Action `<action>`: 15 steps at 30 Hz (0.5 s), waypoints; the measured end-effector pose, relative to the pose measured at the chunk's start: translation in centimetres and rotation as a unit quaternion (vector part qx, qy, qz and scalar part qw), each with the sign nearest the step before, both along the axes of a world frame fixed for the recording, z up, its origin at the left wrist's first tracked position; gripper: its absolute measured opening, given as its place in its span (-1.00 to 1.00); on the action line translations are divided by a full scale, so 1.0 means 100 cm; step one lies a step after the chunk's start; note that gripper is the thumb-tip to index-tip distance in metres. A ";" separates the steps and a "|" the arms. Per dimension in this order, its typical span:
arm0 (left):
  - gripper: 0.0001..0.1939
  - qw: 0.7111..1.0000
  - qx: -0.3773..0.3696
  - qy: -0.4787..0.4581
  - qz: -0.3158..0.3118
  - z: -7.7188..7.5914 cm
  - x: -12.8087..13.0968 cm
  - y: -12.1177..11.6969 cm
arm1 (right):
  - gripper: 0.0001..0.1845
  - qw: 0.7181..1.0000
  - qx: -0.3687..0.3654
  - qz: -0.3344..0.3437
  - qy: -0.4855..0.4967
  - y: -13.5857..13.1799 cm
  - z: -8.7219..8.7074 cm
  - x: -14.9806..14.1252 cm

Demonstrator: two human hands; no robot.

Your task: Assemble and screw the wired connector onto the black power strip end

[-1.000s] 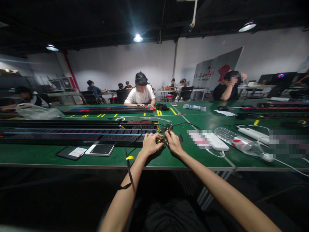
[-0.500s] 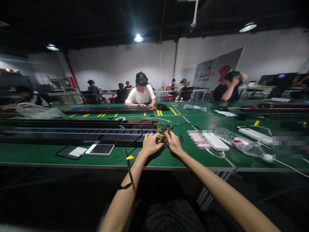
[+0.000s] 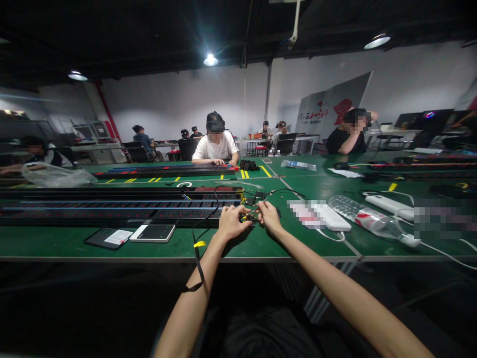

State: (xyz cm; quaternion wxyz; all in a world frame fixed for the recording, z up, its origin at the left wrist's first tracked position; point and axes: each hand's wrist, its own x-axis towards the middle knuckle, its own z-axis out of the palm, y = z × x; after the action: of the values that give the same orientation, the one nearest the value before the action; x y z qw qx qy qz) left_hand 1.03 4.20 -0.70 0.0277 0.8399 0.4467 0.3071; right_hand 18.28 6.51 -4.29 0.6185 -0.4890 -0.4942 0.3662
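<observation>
**Left hand (image 3: 231,222) and right hand (image 3: 269,216) working at wires (image 3: 250,217)**

The wires, thin and tangled, some of them yellow, are lying just off the right end of a long black strip (image 3: 112,211). The left hand is curling narrowly around them, thumb nearest the viewer, holding the bunch. The right hand is bending its fingers into a narrow pinch just beside it; whether a wire is sitting between those fingertips is too small to make out.

The strip is showing a row of dark, squarish sockets with small red marks. A flexible black cord (image 3: 194,231) is crossing it and trailing over the table's edge onto the left forearm, carrying one yellow tag (image 3: 200,244). The table (image 3: 261,251) is showing a smooth green top.

Nearer the left, one flat, white-edged phone (image 3: 152,233) is lying beside one black pad (image 3: 108,237) bearing a pale label. To the right, two smooth white blocks (image 3: 337,217) are lying with one clear plastic bottle (image 3: 372,219) on its side between them; its contents are not showing clearly. One crumpled, see-through bag (image 3: 59,174) is lying at far left, its contents indistinct.

Opposite, a co-worker (image 3: 216,147) in white is leaning over a second strip (image 3: 167,172). Three lamps (image 3: 210,60) are hanging overhead.
</observation>
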 end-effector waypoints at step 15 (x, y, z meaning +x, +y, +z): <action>-0.70 1.000 0.008 0.001 -0.001 0.001 0.000 0.000 | -0.58 0.936 0.167 -0.061 -0.302 -0.021 0.002 -0.009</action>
State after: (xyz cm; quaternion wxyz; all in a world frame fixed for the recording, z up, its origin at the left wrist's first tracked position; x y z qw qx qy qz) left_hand 1.04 4.18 -0.62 0.0209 0.8405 0.4438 0.3102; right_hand 17.42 4.45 -4.07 0.5340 -0.4956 -0.6809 0.0744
